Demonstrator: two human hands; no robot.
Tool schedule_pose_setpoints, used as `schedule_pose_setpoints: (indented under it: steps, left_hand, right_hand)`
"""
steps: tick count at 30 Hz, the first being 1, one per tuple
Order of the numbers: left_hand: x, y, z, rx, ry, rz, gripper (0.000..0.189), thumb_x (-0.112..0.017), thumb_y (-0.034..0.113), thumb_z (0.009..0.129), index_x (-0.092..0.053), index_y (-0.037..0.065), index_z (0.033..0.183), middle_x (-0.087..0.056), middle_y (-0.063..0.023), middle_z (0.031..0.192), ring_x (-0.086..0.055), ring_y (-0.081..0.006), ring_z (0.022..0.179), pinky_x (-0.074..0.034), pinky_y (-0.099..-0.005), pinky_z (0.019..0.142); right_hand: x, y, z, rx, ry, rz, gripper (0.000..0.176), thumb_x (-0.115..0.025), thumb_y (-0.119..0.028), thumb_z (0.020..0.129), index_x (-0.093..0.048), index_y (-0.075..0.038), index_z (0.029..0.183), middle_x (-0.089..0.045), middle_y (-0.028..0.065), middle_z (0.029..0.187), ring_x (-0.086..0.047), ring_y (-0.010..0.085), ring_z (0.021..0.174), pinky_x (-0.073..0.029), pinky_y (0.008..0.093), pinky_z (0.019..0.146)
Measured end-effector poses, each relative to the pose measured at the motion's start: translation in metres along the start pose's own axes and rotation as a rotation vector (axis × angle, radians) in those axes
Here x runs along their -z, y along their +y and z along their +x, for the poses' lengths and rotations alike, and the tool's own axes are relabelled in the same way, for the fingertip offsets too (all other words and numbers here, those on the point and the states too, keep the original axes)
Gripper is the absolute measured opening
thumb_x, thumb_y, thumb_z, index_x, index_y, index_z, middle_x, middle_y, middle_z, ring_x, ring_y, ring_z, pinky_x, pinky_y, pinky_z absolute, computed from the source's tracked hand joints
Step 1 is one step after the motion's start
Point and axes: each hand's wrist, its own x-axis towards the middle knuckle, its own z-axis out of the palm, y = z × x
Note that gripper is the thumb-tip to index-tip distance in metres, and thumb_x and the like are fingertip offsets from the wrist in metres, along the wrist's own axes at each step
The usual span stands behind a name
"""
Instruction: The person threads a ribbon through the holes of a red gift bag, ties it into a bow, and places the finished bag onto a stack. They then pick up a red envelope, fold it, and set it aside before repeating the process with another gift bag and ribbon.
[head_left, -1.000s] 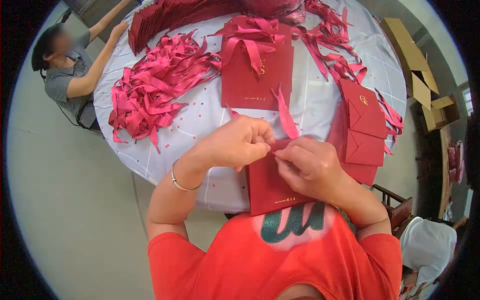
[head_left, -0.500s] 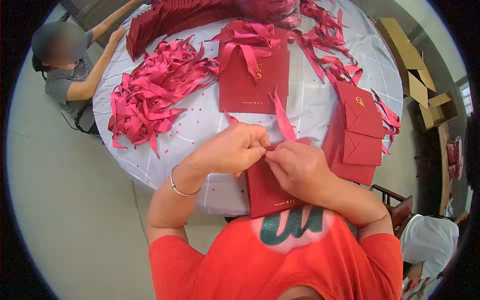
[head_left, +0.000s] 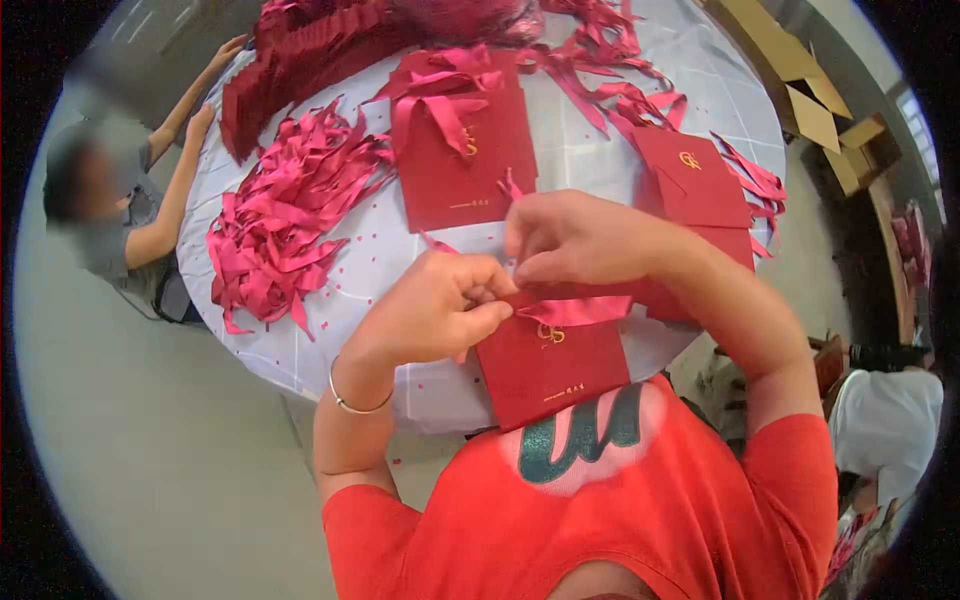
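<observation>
Fingers of the left hand (head_left: 435, 308) pinch pink ribbon (head_left: 585, 311) at a red gift bag's (head_left: 560, 375) top; the right hand's (head_left: 590, 238) curl above, grip unclear.

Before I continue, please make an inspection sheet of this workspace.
Surface: round table, pale cloth.
Job's things: red bag in front, pink ribbon lying across it; more red bags at right.
Clutter: loose ribbon heap at left; ribbons also over the middle bags.
Hands: left hand and right hand close together at the front bag's top edge; exact grip unclear.
Cables: nothing seen.
Surroundings: person at left, cardboard boxes beyond table at right.
</observation>
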Motion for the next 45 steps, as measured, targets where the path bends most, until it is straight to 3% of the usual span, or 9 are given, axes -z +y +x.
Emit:
schedule_pose_setpoints:
  steps: [6,16,22,27,34,36,38,42,45]
  left_hand:
    - [-0.007,0.002,-0.006,-0.068,-0.013,0.006,0.01,-0.065,-0.005,0.08,-0.057,-0.001,0.083,-0.06,-0.0019,0.062,-0.053,-0.0051,0.044,-0.04,-0.0216,0.036]
    - [-0.007,0.005,-0.011,-0.084,-0.021,0.015,0.017,-0.066,-0.005,0.079,-0.051,0.001,0.08,-0.059,-0.0025,0.059,-0.054,-0.0059,0.044,-0.04,-0.0214,0.035]
    - [0.0,-0.001,-0.007,-0.025,0.02,0.013,0.015,-0.067,-0.005,0.079,-0.053,0.0,0.082,-0.059,-0.0031,0.061,-0.054,-0.0066,0.044,-0.04,-0.0213,0.036]
    - [-0.005,0.005,-0.007,-0.056,-0.028,-0.065,0.015,-0.067,-0.005,0.08,-0.053,0.0,0.081,-0.058,-0.002,0.06,-0.052,-0.0063,0.042,-0.038,-0.021,0.035]
    - [0.001,-0.003,-0.001,-0.131,0.069,0.023,0.012,-0.069,0.0,0.08,-0.058,0.0,0.083,-0.06,-0.0013,0.063,-0.053,-0.0049,0.044,-0.039,-0.0202,0.037]
    - [0.003,-0.002,-0.001,-0.163,0.122,0.073,0.011,-0.07,0.001,0.08,-0.059,0.0,0.083,-0.061,-0.0013,0.065,-0.054,-0.0045,0.045,-0.04,-0.0199,0.038]
    - [0.006,0.0,-0.002,-0.129,0.197,0.111,0.008,-0.068,0.003,0.082,-0.061,0.0,0.082,-0.062,0.0006,0.068,-0.051,-0.0021,0.049,-0.037,-0.0208,0.042]
    - [0.011,-0.012,0.007,-0.113,0.297,0.002,0.007,-0.066,0.004,0.084,-0.061,-0.002,0.085,-0.065,-0.0033,0.071,-0.054,-0.0047,0.046,-0.041,-0.0188,0.04]
    - [0.018,-0.016,0.014,-0.22,0.496,-0.097,0.007,-0.06,0.005,0.089,-0.06,-0.001,0.088,-0.067,-0.0059,0.077,-0.056,-0.0061,0.051,-0.041,-0.019,0.045]
  right_hand:
    - [0.007,0.003,0.032,-0.216,-0.446,0.159,0.026,-0.071,-0.006,0.076,-0.063,-0.002,0.1,-0.064,-0.0017,0.079,-0.053,0.0054,0.065,-0.038,0.0215,0.053]
    - [-0.014,0.017,0.041,-0.167,-0.497,0.291,0.02,-0.072,-0.007,0.069,-0.067,-0.007,0.088,-0.052,-0.0042,0.061,-0.04,0.0058,0.051,-0.026,0.0237,0.044]
    - [-0.011,-0.003,0.027,-0.21,0.011,0.2,0.028,-0.077,-0.003,0.066,-0.063,-0.001,0.09,-0.062,0.0022,0.072,-0.056,0.0086,0.064,-0.041,0.0241,0.052]
    - [0.023,0.016,0.059,0.17,0.568,-0.139,0.02,-0.075,-0.006,0.072,-0.06,-0.001,0.085,-0.065,0.0057,0.075,-0.061,0.0106,0.071,-0.05,0.0264,0.061]
    - [0.02,0.013,0.014,0.228,0.579,-0.404,0.032,-0.077,-0.023,0.077,-0.063,0.001,0.094,-0.067,0.0107,0.082,-0.064,0.0177,0.074,-0.051,0.0315,0.067]
    - [0.021,0.014,-0.009,0.066,0.595,-0.536,0.038,-0.078,-0.031,0.077,-0.063,0.0,0.094,-0.067,0.0118,0.082,-0.064,0.0206,0.074,-0.051,0.0335,0.067]
    - [0.02,0.003,-0.034,-0.116,0.463,-0.565,0.045,-0.078,-0.036,0.077,-0.063,0.001,0.099,-0.066,0.0131,0.081,-0.064,0.0232,0.074,-0.052,0.0345,0.068]
    - [0.016,0.017,-0.051,-0.086,0.234,-0.445,0.053,-0.079,-0.039,0.075,-0.064,0.003,0.104,-0.069,0.0144,0.084,-0.067,0.0273,0.078,-0.052,0.0374,0.07]
    - [0.022,0.013,-0.047,-0.025,0.234,-0.031,0.029,-0.078,-0.003,0.074,-0.065,0.0,0.1,-0.066,0.0015,0.083,-0.06,0.0089,0.078,-0.049,0.0248,0.07]
